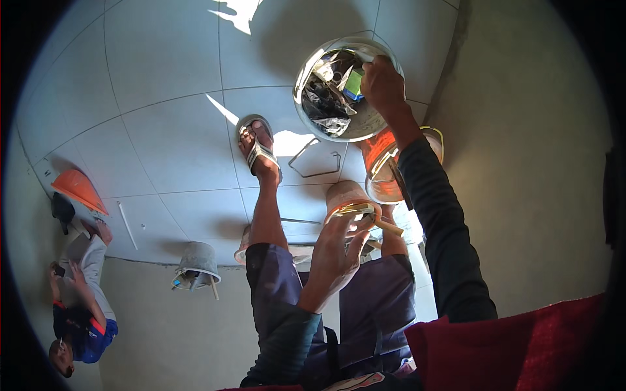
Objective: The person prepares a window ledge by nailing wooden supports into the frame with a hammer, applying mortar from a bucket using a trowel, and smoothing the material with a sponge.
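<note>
My right hand [383,85] is closed over the right side of a large pale bucket [302,98]; what its fingers grip, if anything, is hidden. Inside that bucket lie crumpled black plastic [321,104], mixed scraps and a small green-and-blue box [354,83] beside my knuckles. Lower down, my left hand [334,257] hovers at the near side of a smaller bucket [345,190] with an orange rim. Its fingers are bent, with the thumb apart from them. Pale sticks and tool handles [389,227] poke out of this bucket, partly behind my fingers.
An orange bucket [380,148] stands under my right forearm. A bent metal rod [315,173] lies on the tiles near my sandalled foot [259,146]. A grey bucket [197,257] stands by the wall. At far left, a person [85,313] sits near an orange basin [79,190].
</note>
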Demonstrator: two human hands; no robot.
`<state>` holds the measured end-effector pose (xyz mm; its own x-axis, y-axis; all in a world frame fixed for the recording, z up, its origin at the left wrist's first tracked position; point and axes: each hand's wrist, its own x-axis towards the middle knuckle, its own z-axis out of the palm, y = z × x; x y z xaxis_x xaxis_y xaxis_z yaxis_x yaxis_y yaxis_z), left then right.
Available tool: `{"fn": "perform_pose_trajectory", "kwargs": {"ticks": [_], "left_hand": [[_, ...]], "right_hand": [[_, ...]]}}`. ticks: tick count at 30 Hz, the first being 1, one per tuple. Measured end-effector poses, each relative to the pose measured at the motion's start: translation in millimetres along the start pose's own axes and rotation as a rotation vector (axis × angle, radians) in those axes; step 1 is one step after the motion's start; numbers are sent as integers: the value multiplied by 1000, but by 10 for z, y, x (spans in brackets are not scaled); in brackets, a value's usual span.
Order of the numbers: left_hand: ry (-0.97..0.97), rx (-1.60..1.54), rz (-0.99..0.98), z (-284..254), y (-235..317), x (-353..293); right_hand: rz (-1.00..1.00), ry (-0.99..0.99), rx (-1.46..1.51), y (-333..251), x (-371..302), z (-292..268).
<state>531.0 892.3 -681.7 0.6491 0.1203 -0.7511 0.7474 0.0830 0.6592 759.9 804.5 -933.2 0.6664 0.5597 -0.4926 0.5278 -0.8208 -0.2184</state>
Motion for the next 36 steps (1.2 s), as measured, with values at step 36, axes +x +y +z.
{"fn": "perform_pose_trajectory", "kwargs": {"ticks": [36], "left_hand": [[23,-38,50,-44,6,-28]], "right_hand": [[-205,-51,-179,65,314,592]]}}
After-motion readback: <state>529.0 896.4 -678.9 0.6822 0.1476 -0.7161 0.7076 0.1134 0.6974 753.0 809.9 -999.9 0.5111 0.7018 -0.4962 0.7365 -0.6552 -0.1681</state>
